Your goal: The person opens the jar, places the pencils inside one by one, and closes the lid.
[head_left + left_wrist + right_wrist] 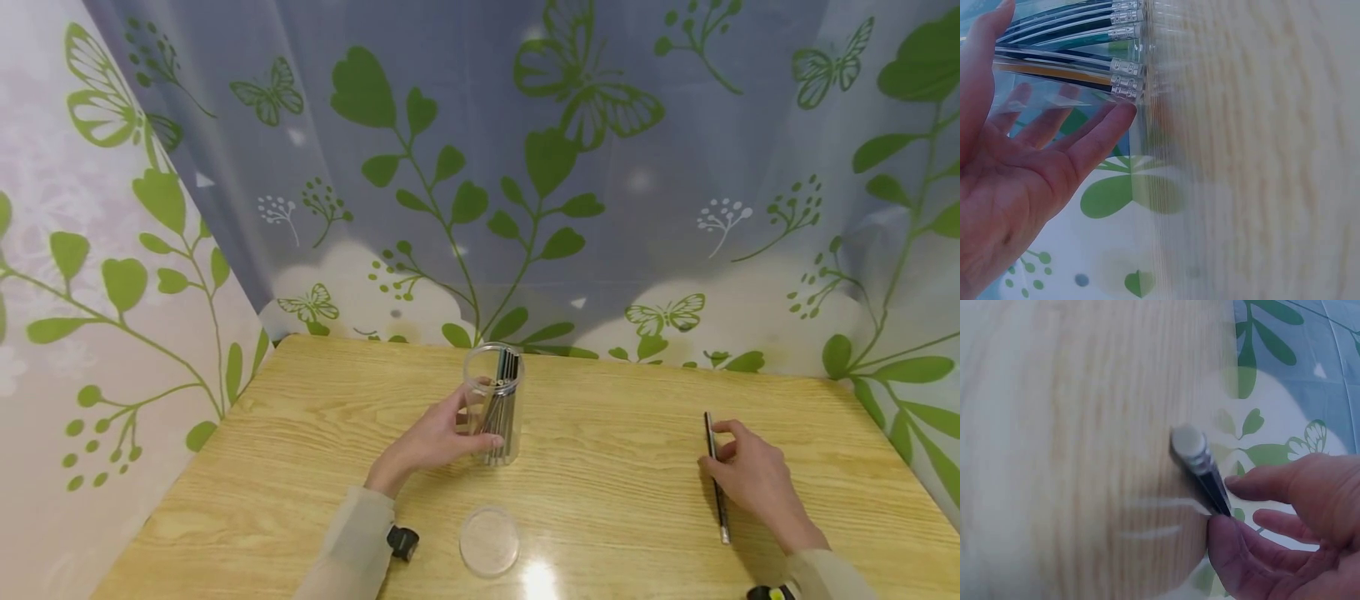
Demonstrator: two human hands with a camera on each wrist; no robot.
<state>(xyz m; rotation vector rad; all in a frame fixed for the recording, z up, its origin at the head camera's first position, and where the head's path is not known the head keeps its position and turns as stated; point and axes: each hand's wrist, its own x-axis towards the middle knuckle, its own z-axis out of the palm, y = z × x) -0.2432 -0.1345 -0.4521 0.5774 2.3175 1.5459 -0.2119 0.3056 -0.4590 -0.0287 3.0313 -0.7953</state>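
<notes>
A clear plastic jar [471, 396] of pencils [501, 421] stands upright toward the back of the table, eraser ends down. My left hand [438, 433] grips it from the left, thumb across the near side and fingers behind. Seen close in the left wrist view, silver ferrules [1124, 65] line the jar's bottom. Well to the right, my right hand [753, 467] pinches a dark pencil [720, 504] between thumb and forefinger. That pencil points away from me, close over the table; its pale eraser [1188, 442] faces the right wrist camera.
A round clear lid [489, 542] lies on the wooden table [600, 467], in front of the jar. Behind the table's back edge hangs a blue-and-white curtain [480, 167] with green leaves and butterflies. A similar patterned cloth [112, 350] borders the left side.
</notes>
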